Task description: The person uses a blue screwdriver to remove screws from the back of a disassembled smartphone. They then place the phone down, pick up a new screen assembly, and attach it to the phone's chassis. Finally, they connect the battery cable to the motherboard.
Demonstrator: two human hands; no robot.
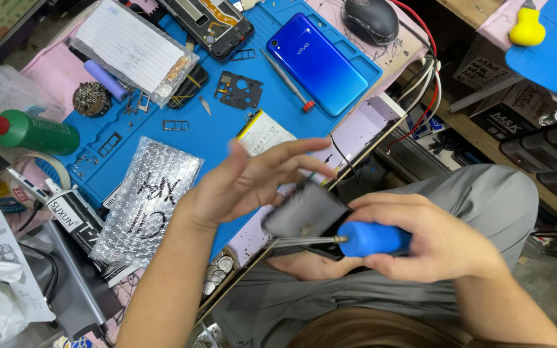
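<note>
Overhanging the mat edge (pixel 227 232), right hand (pixel 433 241) grips screwdriver (pixel 372 238).

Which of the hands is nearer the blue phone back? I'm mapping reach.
Left. The left hand hovers just below the blue phone back; the right hand, gripping the blue-handled screwdriver, sits lower.

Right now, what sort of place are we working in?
Most likely a phone repair bench. A blue work mat holds an opened phone frame, a blue phone back cover and loose small parts, while the right hand grips a blue-handled screwdriver.
</note>
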